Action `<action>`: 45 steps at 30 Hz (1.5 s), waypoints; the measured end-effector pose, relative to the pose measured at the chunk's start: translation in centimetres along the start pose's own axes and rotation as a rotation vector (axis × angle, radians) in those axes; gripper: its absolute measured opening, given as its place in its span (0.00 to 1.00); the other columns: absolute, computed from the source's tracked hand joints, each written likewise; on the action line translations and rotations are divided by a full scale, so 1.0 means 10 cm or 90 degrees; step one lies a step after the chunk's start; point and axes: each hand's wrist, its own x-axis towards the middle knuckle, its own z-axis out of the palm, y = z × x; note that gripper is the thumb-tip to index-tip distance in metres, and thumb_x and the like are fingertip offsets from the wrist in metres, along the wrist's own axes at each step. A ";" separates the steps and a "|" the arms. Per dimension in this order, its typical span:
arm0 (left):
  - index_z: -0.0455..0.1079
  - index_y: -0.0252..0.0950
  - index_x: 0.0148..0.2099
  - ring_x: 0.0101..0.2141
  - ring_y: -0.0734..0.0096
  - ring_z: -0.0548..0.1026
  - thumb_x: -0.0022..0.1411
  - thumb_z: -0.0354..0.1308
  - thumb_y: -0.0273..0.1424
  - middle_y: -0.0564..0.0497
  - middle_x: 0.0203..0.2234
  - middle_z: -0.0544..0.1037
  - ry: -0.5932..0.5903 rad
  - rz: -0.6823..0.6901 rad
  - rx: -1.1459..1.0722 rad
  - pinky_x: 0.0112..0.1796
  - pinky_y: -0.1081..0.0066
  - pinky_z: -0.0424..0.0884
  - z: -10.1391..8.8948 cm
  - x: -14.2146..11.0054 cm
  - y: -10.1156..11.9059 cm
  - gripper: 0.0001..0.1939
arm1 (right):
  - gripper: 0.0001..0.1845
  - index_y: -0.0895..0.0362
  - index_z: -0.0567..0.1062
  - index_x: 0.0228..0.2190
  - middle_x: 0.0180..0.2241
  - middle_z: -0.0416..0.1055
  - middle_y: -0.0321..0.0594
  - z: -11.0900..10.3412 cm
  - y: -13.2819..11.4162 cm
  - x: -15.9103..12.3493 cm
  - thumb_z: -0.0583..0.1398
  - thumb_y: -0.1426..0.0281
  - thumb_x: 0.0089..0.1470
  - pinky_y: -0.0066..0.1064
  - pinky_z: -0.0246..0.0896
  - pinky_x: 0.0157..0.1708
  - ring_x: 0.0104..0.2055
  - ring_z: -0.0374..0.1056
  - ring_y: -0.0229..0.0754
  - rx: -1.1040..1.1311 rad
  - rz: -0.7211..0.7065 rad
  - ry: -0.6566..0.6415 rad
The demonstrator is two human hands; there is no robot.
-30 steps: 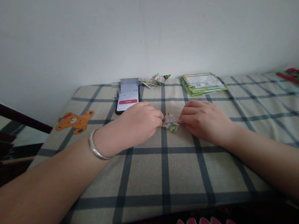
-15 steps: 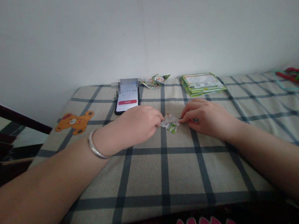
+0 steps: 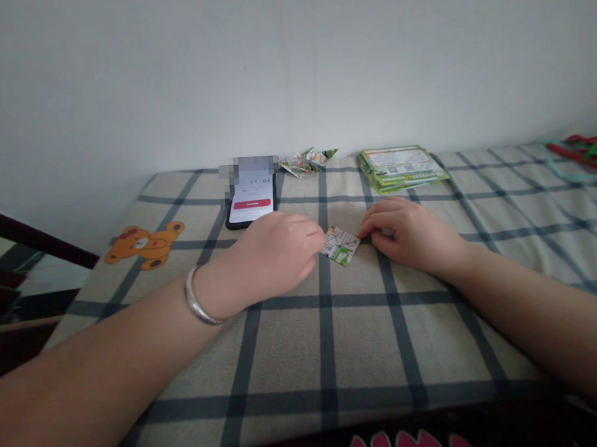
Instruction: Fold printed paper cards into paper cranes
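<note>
A small square of folded printed paper (image 3: 342, 246), white with a green patch, lies on the checked tablecloth with one corner toward me. My left hand (image 3: 280, 254), a silver bangle at its wrist, pinches the paper's left corner between thumb and fingers. At the opposite corner, my right hand (image 3: 409, 234) has its fingertips closed on the paper's edge. The fingertips of both hands partly cover the corners they touch.
Beyond my left hand lies a phone (image 3: 251, 199) showing a timer. Folded paper pieces (image 3: 309, 161) and a stack of green printed sheets (image 3: 403, 168) sit near the wall. A bear picture (image 3: 145, 246) is at left, red and green items (image 3: 585, 154) at far right.
The paper stays in place between both hands. My left fingers have shifted slightly over its left corner, and the view has moved a little.
</note>
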 end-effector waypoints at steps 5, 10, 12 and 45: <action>0.71 0.34 0.38 0.38 0.60 0.74 0.61 0.52 0.28 0.47 0.33 0.76 -0.034 -0.002 0.046 0.42 0.60 0.72 0.02 0.01 0.05 0.06 | 0.09 0.57 0.79 0.34 0.35 0.74 0.41 0.00 -0.03 0.02 0.58 0.75 0.53 0.36 0.63 0.42 0.40 0.68 0.44 -0.017 0.012 -0.005; 0.71 0.34 0.40 0.38 0.61 0.73 0.63 0.51 0.27 0.47 0.34 0.76 0.003 -0.047 0.022 0.41 0.61 0.72 0.10 0.03 0.07 0.08 | 0.07 0.57 0.79 0.35 0.35 0.74 0.41 0.02 -0.05 0.03 0.60 0.71 0.54 0.36 0.62 0.41 0.39 0.68 0.44 -0.024 -0.007 0.000; 0.70 0.33 0.45 0.41 0.62 0.73 0.64 0.51 0.27 0.46 0.38 0.75 0.015 -0.065 -0.006 0.44 0.62 0.71 0.13 0.04 0.08 0.09 | 0.07 0.57 0.79 0.35 0.35 0.74 0.41 0.03 -0.05 0.03 0.60 0.71 0.54 0.36 0.62 0.41 0.40 0.68 0.44 -0.023 -0.011 0.008; 0.68 0.35 0.35 0.44 0.64 0.69 0.59 0.64 0.29 0.50 0.37 0.73 0.052 -0.155 -0.285 0.50 0.61 0.65 0.24 0.09 -0.02 0.07 | 0.08 0.57 0.79 0.34 0.35 0.75 0.41 0.01 -0.14 0.06 0.59 0.68 0.58 0.36 0.62 0.41 0.40 0.68 0.45 -0.070 -0.007 0.010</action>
